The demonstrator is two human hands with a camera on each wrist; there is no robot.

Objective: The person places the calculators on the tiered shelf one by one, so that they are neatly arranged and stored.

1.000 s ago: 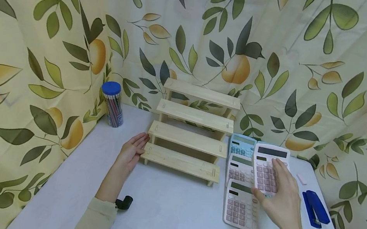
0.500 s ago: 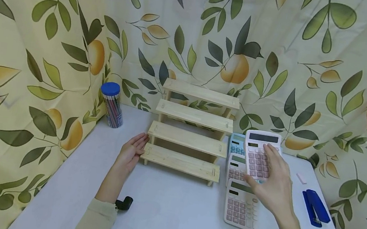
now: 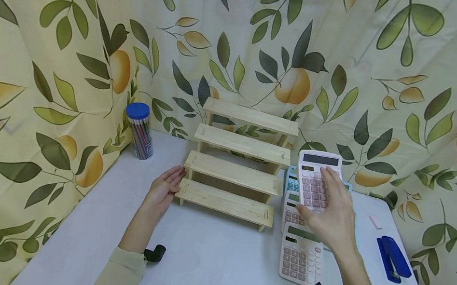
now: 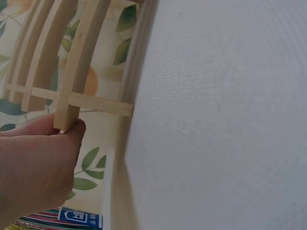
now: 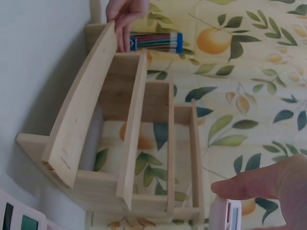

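A pale four-step wooden display rack [image 3: 234, 172] stands against the curtain. My left hand [image 3: 164, 186] grips the left end of its lowest step, thumb and fingers at the board's end in the left wrist view. My right hand [image 3: 333, 215] holds a pink-and-white calculator [image 3: 312, 189] by its sides, thumb at the left and fingers at the right. It is tilted up with its display at the top, right of the rack, and overlaps the calculators behind it. Only its end edge [image 5: 224, 215] shows in the right wrist view.
Beneath and before the held calculator lie a pink-keyed calculator [image 3: 300, 264], another pale one [image 3: 291, 213] and a blue one [image 3: 291, 179], partly hidden. Right of them are a blue stapler [image 3: 393, 259] and small pink eraser [image 3: 375, 222]. A blue-lidded pencil tub [image 3: 140, 136] stands at back left.
My right hand has carried the calculator left and farther back, closer to the rack's right side. My left hand stays on the rack's lowest step.
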